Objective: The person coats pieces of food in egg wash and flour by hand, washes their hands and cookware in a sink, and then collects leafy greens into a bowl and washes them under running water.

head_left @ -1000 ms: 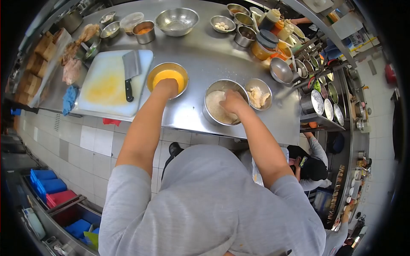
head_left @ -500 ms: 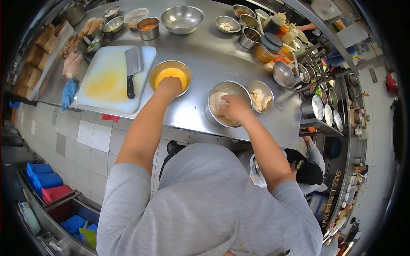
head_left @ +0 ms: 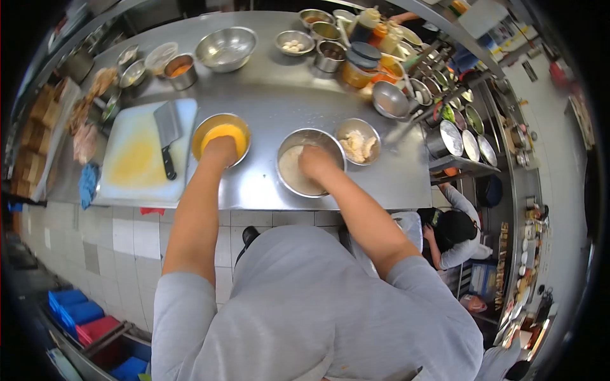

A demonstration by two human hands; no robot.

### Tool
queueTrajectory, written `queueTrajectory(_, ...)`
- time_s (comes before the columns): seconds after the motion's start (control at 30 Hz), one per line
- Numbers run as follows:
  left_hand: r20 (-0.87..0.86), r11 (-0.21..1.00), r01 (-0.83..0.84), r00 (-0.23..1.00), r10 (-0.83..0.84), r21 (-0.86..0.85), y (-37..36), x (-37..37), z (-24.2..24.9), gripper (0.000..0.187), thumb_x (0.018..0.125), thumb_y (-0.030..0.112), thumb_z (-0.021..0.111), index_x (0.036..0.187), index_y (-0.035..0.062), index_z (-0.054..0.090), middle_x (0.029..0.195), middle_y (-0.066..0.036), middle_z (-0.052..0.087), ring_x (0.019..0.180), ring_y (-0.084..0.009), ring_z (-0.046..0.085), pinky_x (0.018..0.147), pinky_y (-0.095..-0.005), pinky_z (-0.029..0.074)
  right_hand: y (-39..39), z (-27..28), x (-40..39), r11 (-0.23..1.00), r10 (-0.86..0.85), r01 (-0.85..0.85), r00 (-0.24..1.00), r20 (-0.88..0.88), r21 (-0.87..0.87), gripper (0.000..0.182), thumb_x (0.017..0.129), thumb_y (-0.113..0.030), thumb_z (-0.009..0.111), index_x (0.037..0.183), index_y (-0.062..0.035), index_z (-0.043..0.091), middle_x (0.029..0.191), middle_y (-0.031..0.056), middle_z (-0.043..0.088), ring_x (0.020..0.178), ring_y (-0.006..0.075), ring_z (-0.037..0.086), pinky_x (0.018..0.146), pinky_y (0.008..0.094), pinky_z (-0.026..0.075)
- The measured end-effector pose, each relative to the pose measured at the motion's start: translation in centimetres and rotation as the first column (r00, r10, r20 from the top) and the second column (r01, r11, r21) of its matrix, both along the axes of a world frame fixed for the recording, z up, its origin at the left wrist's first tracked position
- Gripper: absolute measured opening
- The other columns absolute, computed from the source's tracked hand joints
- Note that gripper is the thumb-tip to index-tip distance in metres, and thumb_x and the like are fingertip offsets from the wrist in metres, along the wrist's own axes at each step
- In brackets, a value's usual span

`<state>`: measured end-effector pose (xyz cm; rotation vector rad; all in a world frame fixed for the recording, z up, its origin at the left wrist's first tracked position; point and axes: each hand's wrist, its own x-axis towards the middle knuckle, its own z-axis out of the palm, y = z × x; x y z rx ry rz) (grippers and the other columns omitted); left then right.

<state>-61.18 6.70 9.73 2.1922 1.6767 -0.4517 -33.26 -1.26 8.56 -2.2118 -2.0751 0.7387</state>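
Observation:
My left hand (head_left: 220, 152) reaches down into a steel bowl (head_left: 200, 127) of yellow liquid (head_left: 234, 132) that looks like beaten egg. Its fingers are hidden in the liquid. In a deeper steel bowl (head_left: 284, 141) of pale flour-like powder (head_left: 292, 168), my right hand (head_left: 316, 164) points downward, its fingertips out of sight. Whether either hand holds anything does not show. Beside it on the right, a smaller bowl (head_left: 377, 151) contains pale coated pieces (head_left: 358, 146).
A white cutting board (head_left: 136, 178) with yellow smears carries a cleaver (head_left: 168, 127). Behind stand a large steel bowl (head_left: 227, 52), a bowl of whitish pieces (head_left: 294, 46) and squeeze bottles (head_left: 367, 22). A blue cloth (head_left: 88, 184) hangs at the left edge. A co-worker (head_left: 456, 228) crouches at lower right.
My right hand has gone from open-fingered above the powder to deeper in its bowl. The left stays in the yellow liquid. The whole view has shifted, with the bowls now further left.

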Motion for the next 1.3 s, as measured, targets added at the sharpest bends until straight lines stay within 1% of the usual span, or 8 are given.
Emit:
queueTrajectory(0.07,0.024,0.998,-0.043,0.999,0.042,0.046,-0.1,0.1,-0.7,0.032,0.078,0.009,0.065,0.108,0.0017,0.072,0.111,-0.023,0.072,0.104,-0.037,0.07,0.091,-0.0438,0.055,-1.4,0.4,-0.5,0.973,-0.215,0.22,0.974,-0.065,0.074,0.044,0.091,-0.03,0.061,0.119,0.0037,0.068,0.122,0.0261,0.067,0.114,0.0397,0.065,0.102,0.0438,0.05)
queueTrajectory(0.27,-0.048,0.997,-0.002,0.999,0.006,0.075,-0.1,1.0,-0.6,0.027,0.078,0.01,0.069,0.103,0.0034,0.075,0.107,-0.02,0.074,0.102,-0.0336,0.072,0.089,-0.0412,0.055,-1.1,3.0,0.0,0.901,0.026,-0.085,0.989,-0.143,-0.424,0.064,0.077,-0.037,0.076,0.127,0.0017,0.066,0.13,0.0252,0.064,0.122,0.0368,0.062,0.104,0.0411,0.049)
queueTrajectory(0.57,-0.09,0.999,-0.033,0.995,0.033,0.009,-0.3,1.9,0.9,0.026,0.077,0.009,0.07,0.102,0.0046,0.075,0.105,-0.019,0.075,0.102,-0.0337,0.072,0.088,-0.0404,0.056,-3.2,5.6,3.4,0.987,0.105,-0.063,0.95,-0.296,0.147,0.051,0.079,-0.032,0.08,0.12,-0.0032,0.07,0.118,0.0212,0.07,0.111,0.0344,0.067,0.097,0.0417,0.051)
queueTrajectory(0.87,-0.029,0.993,-0.099,0.994,0.101,0.06,-0.6,1.8,-0.1,0.03,0.078,0.009,0.069,0.107,0.0036,0.073,0.11,-0.02,0.073,0.106,-0.0346,0.07,0.091,-0.0413,0.055,1.9,2.1,17.8,0.912,-0.205,0.361,0.809,-0.55,0.192,0.061,0.08,-0.041,0.081,0.122,0.0016,0.068,0.117,0.0227,0.07,0.107,0.0356,0.068,0.093,0.0399,0.053)
queueTrajectory(0.93,-0.029,0.995,-0.094,0.995,0.095,0.036,-0.7,1.6,0.0,0.031,0.079,0.009,0.068,0.109,0.0035,0.072,0.11,-0.02,0.073,0.106,-0.035,0.07,0.092,-0.0416,0.055,2.3,0.8,19.6,0.927,-0.255,0.351,0.849,-0.463,0.134,0.037,0.084,-0.03,0.081,0.104,-0.0007,0.071,0.093,0.0124,0.073,0.078,0.0216,0.066,0.076,0.0368,0.053)
queueTrajectory(1.1,-0.014,0.996,-0.092,0.996,0.092,-0.001,-0.9,1.0,0.2,0.032,0.081,0.01,0.064,0.112,0.0039,0.07,0.111,-0.02,0.072,0.107,-0.0361,0.069,0.092,-0.0426,0.054,-2.9,4.3,19.1,0.61,-0.338,0.601,0.787,-0.516,0.517,0.035,0.086,-0.033,0.078,0.103,-0.0026,0.073,0.11,0.0203,0.07,0.106,0.0351,0.065,0.095,0.0406,0.05)
queueTrajectory(1.2,0.007,0.995,-0.065,0.998,0.064,0.071,-1.0,0.4,-0.1,0.033,0.082,0.012,0.063,0.113,0.005,0.07,0.111,-0.02,0.072,0.108,-0.0356,0.069,0.093,-0.0429,0.054,-6.9,3.2,19.9,0.624,-0.286,0.504,0.859,-0.426,0.597,0.038,0.087,-0.026,0.076,0.119,-0.0062,0.069,0.121,0.0208,0.065,0.111,0.0357,0.062,0.097,0.0404,0.049)
queueTrajectory(1.3,-0.014,0.997,-0.013,1.0,0.014,0.075,-1.0,-0.6,0.2,0.031,0.084,0.012,0.062,0.113,0.0058,0.07,0.112,-0.02,0.072,0.108,-0.0359,0.068,0.093,-0.043,0.053,-9.7,-0.2,19.4,0.564,-0.343,0.209,0.939,-0.004,0.799,0.051,0.086,-0.02,0.077,0.133,-0.0084,0.062,0.132,0.022,0.058,0.115,0.0375,0.06,0.098,0.0418,0.049)
